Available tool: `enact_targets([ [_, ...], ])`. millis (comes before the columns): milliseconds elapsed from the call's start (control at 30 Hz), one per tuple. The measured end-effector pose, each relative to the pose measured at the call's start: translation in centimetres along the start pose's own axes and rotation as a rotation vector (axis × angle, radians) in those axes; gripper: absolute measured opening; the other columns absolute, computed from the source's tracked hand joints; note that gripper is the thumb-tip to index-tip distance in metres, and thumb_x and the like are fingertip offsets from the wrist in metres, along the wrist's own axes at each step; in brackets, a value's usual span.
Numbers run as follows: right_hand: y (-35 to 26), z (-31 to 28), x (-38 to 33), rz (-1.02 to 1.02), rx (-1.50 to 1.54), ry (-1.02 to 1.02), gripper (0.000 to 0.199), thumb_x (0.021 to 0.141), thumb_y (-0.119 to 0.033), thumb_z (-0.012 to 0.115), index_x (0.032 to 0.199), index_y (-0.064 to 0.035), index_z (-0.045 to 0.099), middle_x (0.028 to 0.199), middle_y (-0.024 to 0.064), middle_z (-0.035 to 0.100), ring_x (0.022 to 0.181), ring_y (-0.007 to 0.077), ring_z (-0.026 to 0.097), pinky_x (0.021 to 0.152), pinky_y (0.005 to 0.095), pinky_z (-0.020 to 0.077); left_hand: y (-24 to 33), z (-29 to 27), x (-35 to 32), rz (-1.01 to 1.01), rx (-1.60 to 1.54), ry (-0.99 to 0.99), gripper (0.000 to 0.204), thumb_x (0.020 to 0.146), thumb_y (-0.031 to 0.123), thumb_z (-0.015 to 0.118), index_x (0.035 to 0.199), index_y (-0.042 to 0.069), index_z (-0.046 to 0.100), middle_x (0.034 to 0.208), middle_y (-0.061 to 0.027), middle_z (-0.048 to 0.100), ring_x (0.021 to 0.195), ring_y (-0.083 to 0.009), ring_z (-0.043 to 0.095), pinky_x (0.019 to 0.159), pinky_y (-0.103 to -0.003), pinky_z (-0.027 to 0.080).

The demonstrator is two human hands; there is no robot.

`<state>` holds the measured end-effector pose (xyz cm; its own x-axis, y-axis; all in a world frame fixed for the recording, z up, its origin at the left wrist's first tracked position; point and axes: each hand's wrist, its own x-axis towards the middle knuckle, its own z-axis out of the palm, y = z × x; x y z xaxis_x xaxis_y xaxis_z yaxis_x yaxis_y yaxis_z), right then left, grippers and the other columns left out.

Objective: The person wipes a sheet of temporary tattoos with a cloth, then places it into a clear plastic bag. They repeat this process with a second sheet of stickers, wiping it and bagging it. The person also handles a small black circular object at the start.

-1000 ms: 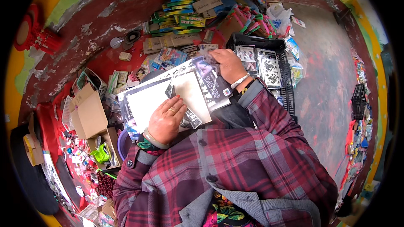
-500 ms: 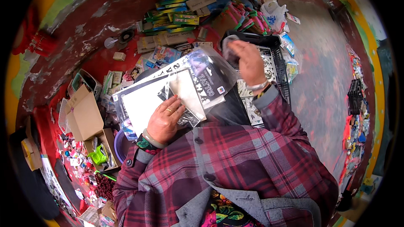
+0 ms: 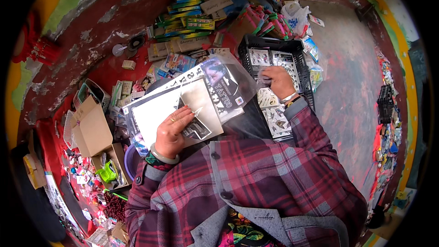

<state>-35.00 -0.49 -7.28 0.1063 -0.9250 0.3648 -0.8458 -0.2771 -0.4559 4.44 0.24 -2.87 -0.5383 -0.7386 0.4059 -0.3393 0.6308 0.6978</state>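
Left hand [image 3: 173,130] lies flat, fingers together; right hand [image 3: 279,81] reaches forward, fingers curled downward.

Sheet stack [image 3: 183,105] lies left of crate [image 3: 299,71]; cardboard box [image 3: 91,126] farther left.

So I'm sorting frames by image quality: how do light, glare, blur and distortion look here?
Head view: soft, even daylight with no hard shadows; glare streaks on the clear plastic sleeve over the stack of black-and-white printed sheets under the left hand; right hand slightly soft at the black plastic crate; fisheye bends the floor's edges inside a black rim.
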Motion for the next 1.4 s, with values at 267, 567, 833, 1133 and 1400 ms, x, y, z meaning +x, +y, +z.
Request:
enact_targets([
  [267,-2.5,-5.6,1.2,0.448,0.781,0.185,0.015,0.081,-0.005,0.051,0.085,0.0008,0.064,0.077,0.0023,0.062,0.074,0.0110,0.056,0.069,0.0238,0.0435,0.4,-1.5,2.1,-0.230,-0.439,0.185,0.038,0.077,-0.016,0.051,0.108,0.000,0.065,0.107,-0.0135,0.065,0.101,-0.0213,0.062,0.090,-0.029,0.047],
  [567,-3.0,-6.4,1.9,0.449,0.890,0.145,0.029,0.079,0.000,0.053,0.108,0.0002,0.056,0.096,0.0026,0.060,0.089,0.0114,0.055,0.081,0.0238,0.0428,1.1,-4.0,5.6,-0.334,-0.666,0.308,0.024,0.088,-0.004,0.054,0.111,-0.003,0.063,0.101,-0.0072,0.066,0.093,-0.0115,0.060,0.086,-0.024,0.045],
  [833,-5.7,-4.9,3.2,0.439,1.158,-0.116,0.080,0.073,0.001,0.055,0.145,-0.0052,0.021,0.140,0.0146,0.036,0.090,0.0143,0.060,0.080,0.0259,0.0457,1.4,-4.2,4.5,-0.348,-0.833,0.308,0.024,0.090,-0.001,0.054,0.112,-0.004,0.062,0.102,-0.0095,0.066,0.092,-0.0145,0.061,0.086,-0.026,0.046],
  [1133,-7.1,-4.6,6.6,0.406,1.055,-0.248,0.019,0.088,-0.014,0.062,0.094,0.0032,0.067,0.084,0.0074,0.067,0.075,0.0120,0.062,0.074,0.0237,0.0473,0.7,-5.2,2.9,-0.524,-1.120,0.507,0.022,0.090,0.002,0.052,0.111,-0.001,0.059,0.101,-0.0108,0.065,0.090,-0.0215,0.063,0.084,-0.034,0.049],
  [1400,-8.9,-8.1,7.4,0.422,0.963,-0.587,0.026,0.087,-0.020,0.062,0.094,0.0048,0.066,0.081,0.0132,0.069,0.078,0.0165,0.066,0.075,0.0266,0.0487,-0.1,-5.7,1.6,-0.691,-1.276,0.534,0.019,0.088,0.001,0.055,0.107,0.000,0.061,0.099,-0.0083,0.067,0.088,-0.0175,0.064,0.080,-0.031,0.051],
])
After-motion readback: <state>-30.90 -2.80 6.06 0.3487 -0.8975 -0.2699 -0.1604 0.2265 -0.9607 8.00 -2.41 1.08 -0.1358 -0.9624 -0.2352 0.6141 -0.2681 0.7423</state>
